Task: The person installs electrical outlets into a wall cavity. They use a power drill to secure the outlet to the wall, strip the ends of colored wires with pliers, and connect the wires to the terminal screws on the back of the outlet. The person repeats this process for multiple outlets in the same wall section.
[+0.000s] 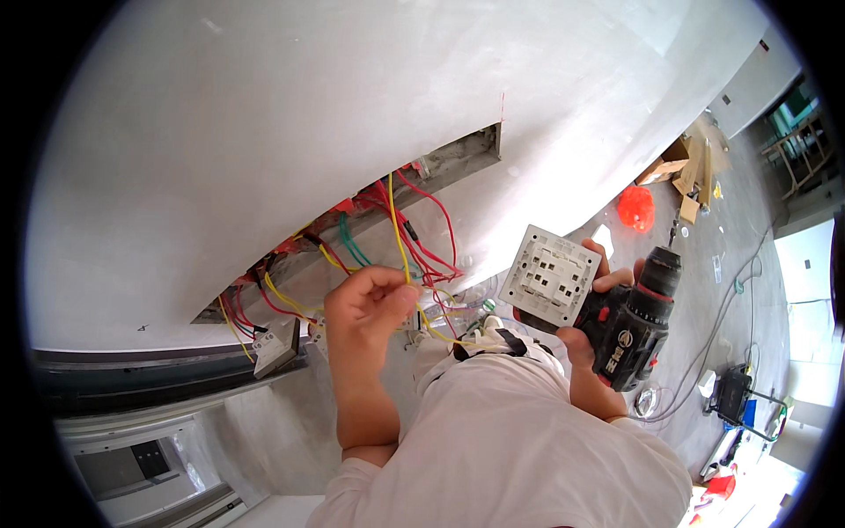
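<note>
Fingers of the left hand (370, 299) pinch a thin yellow wire (398, 238) that runs up into the long slot cut in the grey plastered wall (264, 114), among tangled red, yellow and green wires (352, 246). Right hand (607, 290) grips both a black-and-red cordless drill (634, 326) and a square white switch plate (550, 275), held just beside the slot's right end, above grey floor (704, 290).
</note>
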{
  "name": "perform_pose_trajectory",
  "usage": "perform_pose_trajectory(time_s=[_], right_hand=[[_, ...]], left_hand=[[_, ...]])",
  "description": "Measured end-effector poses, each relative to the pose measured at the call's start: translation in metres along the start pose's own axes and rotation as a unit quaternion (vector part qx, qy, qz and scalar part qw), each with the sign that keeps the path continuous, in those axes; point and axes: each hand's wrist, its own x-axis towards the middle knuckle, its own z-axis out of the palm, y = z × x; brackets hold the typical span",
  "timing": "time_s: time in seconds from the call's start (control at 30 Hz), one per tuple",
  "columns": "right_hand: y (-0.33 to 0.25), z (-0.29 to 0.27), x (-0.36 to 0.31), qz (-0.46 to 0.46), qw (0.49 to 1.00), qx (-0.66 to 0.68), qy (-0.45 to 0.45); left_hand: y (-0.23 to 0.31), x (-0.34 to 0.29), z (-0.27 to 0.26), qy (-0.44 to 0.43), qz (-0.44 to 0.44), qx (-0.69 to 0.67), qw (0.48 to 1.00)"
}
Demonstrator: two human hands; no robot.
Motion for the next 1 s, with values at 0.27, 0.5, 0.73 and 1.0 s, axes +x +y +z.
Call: perform_pose_trajectory(time_s=[0.27,0.5,0.73,1.0], right_hand=[[0.0,0.003,0.001,0.017,0.999,0.004,-0.034],[-0.003,0.009,-0.001,0.031,0.999,0.012,-0.033],[-0.003,0.019,-0.001,0.052,0.999,0.013,0.0],[-0.015,0.042,0.016,0.143,0.985,0.032,-0.093]], left_hand=[[-0.045,0.009,0.028,0.075,0.065,0.271,0.958],[-0.063,0.016,0.032,0.168,0.22,0.359,0.891],[-0.034,-0.005,0.006,0.036,0.035,-0.005,0.999],[-0.012,0.023,0.01,-0.18,-0.152,-0.453,0.86]])
